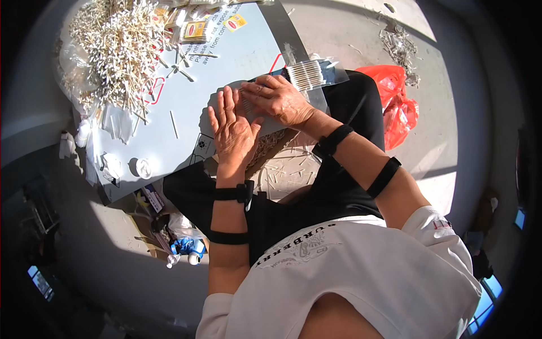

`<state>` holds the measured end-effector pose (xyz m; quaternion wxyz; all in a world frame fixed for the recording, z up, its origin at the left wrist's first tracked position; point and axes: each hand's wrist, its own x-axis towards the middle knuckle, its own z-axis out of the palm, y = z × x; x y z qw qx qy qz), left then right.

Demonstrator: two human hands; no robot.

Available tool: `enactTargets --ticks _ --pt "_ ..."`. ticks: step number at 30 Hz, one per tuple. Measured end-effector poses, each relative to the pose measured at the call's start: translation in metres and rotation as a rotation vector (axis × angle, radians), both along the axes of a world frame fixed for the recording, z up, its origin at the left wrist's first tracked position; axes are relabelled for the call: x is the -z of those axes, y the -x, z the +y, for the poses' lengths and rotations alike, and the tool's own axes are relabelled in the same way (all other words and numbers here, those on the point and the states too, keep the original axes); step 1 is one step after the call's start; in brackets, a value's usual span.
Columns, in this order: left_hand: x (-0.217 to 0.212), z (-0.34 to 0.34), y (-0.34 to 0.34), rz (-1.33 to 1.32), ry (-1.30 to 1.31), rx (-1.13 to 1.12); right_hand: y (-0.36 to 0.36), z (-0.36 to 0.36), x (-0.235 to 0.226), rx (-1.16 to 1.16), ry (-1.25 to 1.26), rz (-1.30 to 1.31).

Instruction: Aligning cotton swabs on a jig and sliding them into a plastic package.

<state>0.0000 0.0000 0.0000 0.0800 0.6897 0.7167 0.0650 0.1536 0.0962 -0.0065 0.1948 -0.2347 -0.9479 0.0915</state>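
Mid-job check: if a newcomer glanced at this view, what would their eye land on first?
Probably the big heap of cotton swabs at the upper left of the grey-blue tabletop. Next, the bright red plastic bag on the floor at the right, and the left hand and right hand close together at the table's near edge, with a neat row of swabs just right of them.

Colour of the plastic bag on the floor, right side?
Red; the plastic bag shows in the head view.
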Motion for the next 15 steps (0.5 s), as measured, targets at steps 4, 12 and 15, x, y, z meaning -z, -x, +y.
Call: enactTargets --ticks 4,12,15 --pt "-0.001 -0.001 0.0 0.044 -0.027 0.011 0.001 -0.005 0.005 0.021 -0.043 -0.002" --pt "0.001 -0.004 -0.01 -0.008 -0.052 -0.015 -0.002 -0.007 0.004 0.02 -0.009 -0.018" --pt "0.003 -0.005 -0.008 0.018 -0.048 0.006 -0.001 -0.011 0.005 0.043 -0.104 -0.044"
